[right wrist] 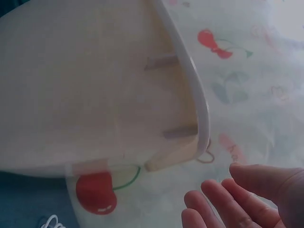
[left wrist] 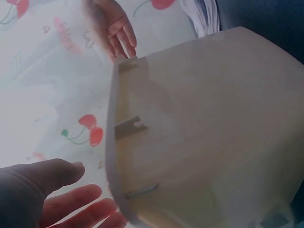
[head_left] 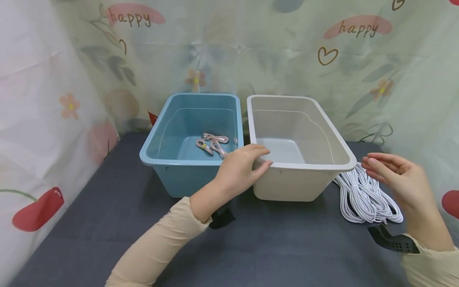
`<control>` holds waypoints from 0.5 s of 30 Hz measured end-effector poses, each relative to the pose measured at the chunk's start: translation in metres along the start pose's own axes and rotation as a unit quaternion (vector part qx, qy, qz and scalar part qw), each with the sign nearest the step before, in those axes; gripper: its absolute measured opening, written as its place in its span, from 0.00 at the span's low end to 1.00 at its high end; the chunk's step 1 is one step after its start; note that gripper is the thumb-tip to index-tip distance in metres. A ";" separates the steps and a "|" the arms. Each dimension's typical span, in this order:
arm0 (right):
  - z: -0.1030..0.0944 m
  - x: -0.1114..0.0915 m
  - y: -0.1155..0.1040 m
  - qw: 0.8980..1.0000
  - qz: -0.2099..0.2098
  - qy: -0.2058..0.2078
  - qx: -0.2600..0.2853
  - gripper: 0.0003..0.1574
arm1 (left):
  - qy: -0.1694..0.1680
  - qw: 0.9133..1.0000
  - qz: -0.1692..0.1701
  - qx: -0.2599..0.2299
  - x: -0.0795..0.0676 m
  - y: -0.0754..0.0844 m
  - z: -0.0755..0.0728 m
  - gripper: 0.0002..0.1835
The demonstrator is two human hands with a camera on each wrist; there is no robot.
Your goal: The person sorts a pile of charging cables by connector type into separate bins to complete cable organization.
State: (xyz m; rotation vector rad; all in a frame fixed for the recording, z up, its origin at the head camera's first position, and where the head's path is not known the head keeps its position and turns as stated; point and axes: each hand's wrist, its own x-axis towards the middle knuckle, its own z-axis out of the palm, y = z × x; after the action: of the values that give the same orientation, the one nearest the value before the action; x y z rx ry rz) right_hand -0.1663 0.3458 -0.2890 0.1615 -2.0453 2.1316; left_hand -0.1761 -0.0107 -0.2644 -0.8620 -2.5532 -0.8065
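Observation:
My left hand [head_left: 237, 170] is at the front left corner of a beige plastic bin [head_left: 292, 185], thumb and fingertips by the rim. In the left wrist view, the same hand [left wrist: 61, 197] has its fingers loosely extended beside the bin's rim [left wrist: 111, 142], with nothing visibly held; whether the fingertips touch it I cannot tell. My right hand [head_left: 407, 181] hovers off the bin's right front corner, near a bundle of white cord [head_left: 367, 197]. In the right wrist view its fingers [right wrist: 221, 206] are relaxed, apart from the bin and holding nothing. The beige bin's visible inside holds nothing.
A blue plastic bin [head_left: 186, 179] stands close on the left of the beige one. Inside it lie several small pinkish cable bundles [head_left: 219, 138]. Both bins stand on a dark cloth-covered table [head_left: 269, 247]. Patterned curtains [head_left: 229, 48] hang behind and at the sides.

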 end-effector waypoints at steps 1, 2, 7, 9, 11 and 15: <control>-0.002 0.000 0.002 1.000 0.003 0.000 0.005 0.13 | -0.003 1.000 -0.003 0.004 0.001 0.000 0.002 0.16; -0.005 -0.001 0.004 1.000 0.007 0.002 0.005 0.14 | -0.002 1.000 -0.004 0.010 0.001 0.001 0.004 0.16; -0.017 -0.002 0.013 0.999 0.041 0.019 -0.021 0.13 | 0.013 0.999 -0.008 0.031 0.002 0.000 0.009 0.14; -0.023 -0.002 0.018 0.996 0.063 0.019 -0.067 0.12 | 0.019 0.999 -0.006 0.037 0.002 0.000 0.011 0.14; -0.029 -0.002 0.024 0.991 0.086 0.001 -0.104 0.13 | 0.022 0.999 -0.006 0.041 0.002 -0.001 0.012 0.14; -0.042 -0.002 0.035 0.967 0.130 -0.049 -0.211 0.14 | 0.027 0.999 -0.006 0.041 0.002 -0.001 0.014 0.12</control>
State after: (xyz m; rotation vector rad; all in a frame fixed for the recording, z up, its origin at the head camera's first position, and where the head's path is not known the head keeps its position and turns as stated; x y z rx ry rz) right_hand -0.1700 0.3864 -0.3255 -0.0675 -2.6518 1.7842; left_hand -0.1803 -0.0024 -0.2748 -0.7887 -2.5273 -0.7135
